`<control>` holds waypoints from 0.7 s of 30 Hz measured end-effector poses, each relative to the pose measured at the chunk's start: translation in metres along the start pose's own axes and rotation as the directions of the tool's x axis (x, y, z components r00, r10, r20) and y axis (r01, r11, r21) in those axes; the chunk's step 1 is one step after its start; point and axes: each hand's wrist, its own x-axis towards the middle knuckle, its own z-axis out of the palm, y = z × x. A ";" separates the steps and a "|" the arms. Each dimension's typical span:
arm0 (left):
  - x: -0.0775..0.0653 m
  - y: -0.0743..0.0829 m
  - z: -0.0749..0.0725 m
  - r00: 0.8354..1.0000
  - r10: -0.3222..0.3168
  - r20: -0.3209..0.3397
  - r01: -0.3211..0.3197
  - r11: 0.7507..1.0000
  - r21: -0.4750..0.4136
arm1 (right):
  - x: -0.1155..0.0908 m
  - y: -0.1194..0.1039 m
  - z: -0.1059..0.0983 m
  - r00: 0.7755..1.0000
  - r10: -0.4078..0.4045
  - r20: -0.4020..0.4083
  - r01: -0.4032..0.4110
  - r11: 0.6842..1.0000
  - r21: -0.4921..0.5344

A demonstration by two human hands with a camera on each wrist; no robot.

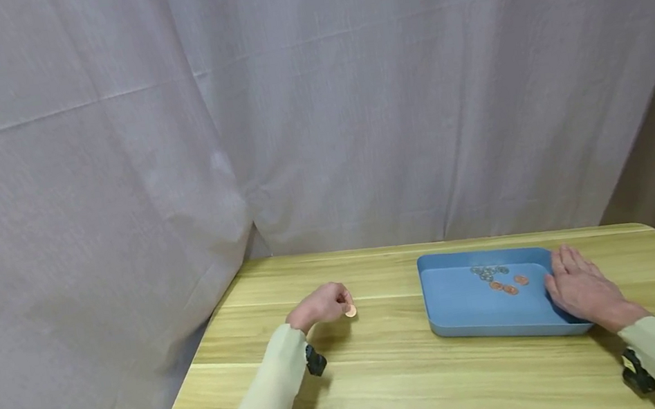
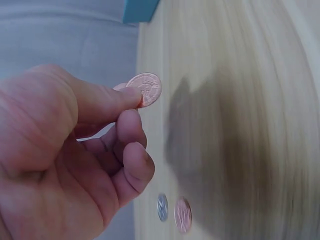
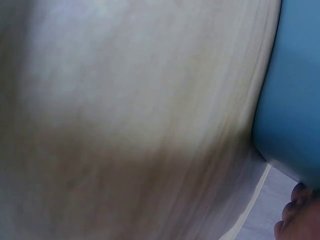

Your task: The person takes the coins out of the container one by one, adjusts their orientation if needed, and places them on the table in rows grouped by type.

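Observation:
Between thumb and forefinger my left hand (image 1: 324, 304) pinches a copper-coloured coin (image 2: 146, 90), raised over the table left of the tray. In the left wrist view a silver coin (image 2: 162, 207) and another copper coin (image 2: 183, 216) lie on the wood below the fingers. My right hand (image 1: 584, 287) rests with extended fingers on the right rim of the blue tray (image 1: 469, 321). Inside the tray are several silver coins (image 1: 487, 274) in a cluster and several copper coins (image 1: 510, 290) beside them. The right wrist view shows only the fingertips (image 3: 296, 200) by the tray's edge.
The wooden table (image 1: 385, 392) carries the tray on its right half. A grey curtain (image 1: 354, 124) hangs behind the table's back edge and along its left side. Dark wrist cameras (image 1: 315, 360) sit on both sleeves.

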 end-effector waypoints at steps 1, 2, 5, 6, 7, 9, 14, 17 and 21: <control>0.000 -0.002 -0.001 1.000 -0.010 0.003 0.010 1.000 0.008 | 0.000 0.000 0.000 1.000 0.002 0.002 -0.002 1.000 0.000; 0.000 -0.005 -0.002 1.000 -0.020 0.006 0.020 1.000 0.018 | 0.000 0.000 0.000 1.000 0.003 0.004 -0.003 1.000 0.000; -0.001 -0.010 -0.005 0.999 -0.040 0.012 0.040 0.998 0.039 | 0.001 0.001 0.001 1.000 0.009 0.007 -0.009 1.000 -0.002; -0.001 -0.011 -0.007 0.999 -0.047 0.015 0.047 0.998 0.040 | 0.001 0.001 0.001 1.000 0.010 0.008 -0.010 1.000 0.000; -0.001 -0.012 -0.008 0.998 -0.054 0.016 0.054 0.998 0.046 | 0.001 0.001 0.000 1.000 0.011 0.007 -0.011 1.000 0.001; -0.001 -0.014 -0.010 0.997 -0.074 0.022 0.073 0.996 0.047 | 0.001 0.001 0.001 1.000 0.010 0.001 -0.010 1.000 -0.003; -0.002 -0.020 -0.015 0.992 -0.121 0.040 0.120 0.992 0.043 | 0.001 0.001 0.002 1.000 0.002 -0.008 -0.002 1.000 -0.004; -0.002 -0.022 -0.017 0.988 -0.143 0.056 0.141 0.989 0.044 | 0.000 0.001 0.003 1.000 0.005 -0.002 -0.005 1.000 0.006; -0.001 -0.022 -0.019 0.981 -0.180 0.069 0.177 0.983 0.045 | -0.001 0.000 0.003 1.000 0.004 -0.011 -0.004 1.000 0.001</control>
